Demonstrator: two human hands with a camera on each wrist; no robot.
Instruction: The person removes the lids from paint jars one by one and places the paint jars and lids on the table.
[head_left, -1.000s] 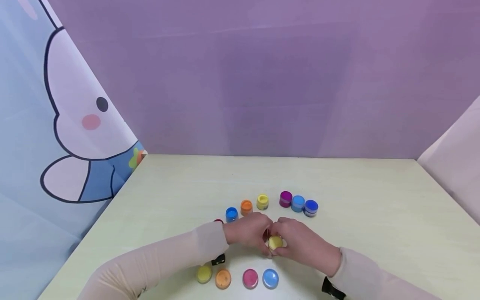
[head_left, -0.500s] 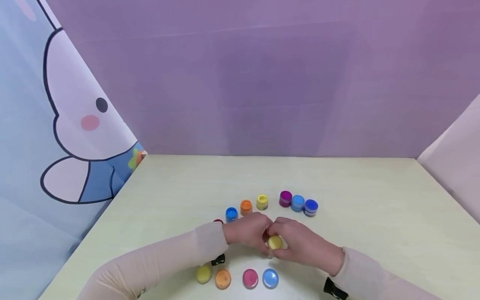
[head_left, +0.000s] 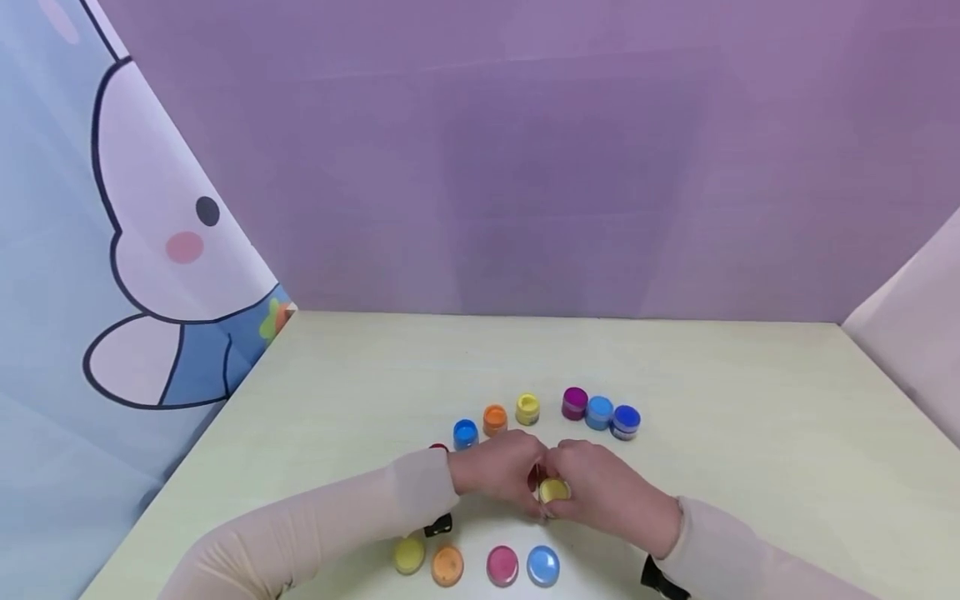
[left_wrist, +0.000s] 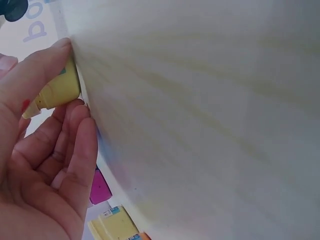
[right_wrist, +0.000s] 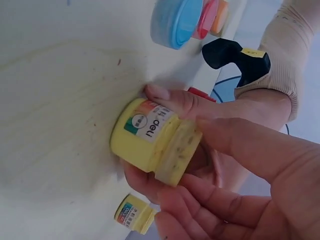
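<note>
Both hands meet at a small yellow paint jar with a printed label, low over the table. In the right wrist view, my left hand grips the jar's body from behind, thumb on one side and fingers on the other. My right hand pinches the jar's yellowish lid between thumb and fingers. From the head view, mainly the round lid top shows between the hands. The left wrist view shows the left thumb and fingertips about the jar, with part of it hidden.
Behind the hands stand blue, orange and yellow jars. Purple, light blue and dark blue jars stand farther right. Yellow, orange, pink and blue round pieces lie in front.
The head view has shifted slightly. My right hand has turned a little at the lid, its thumb now covering more of the front edge. The left hand keeps its hold on the jar.
</note>
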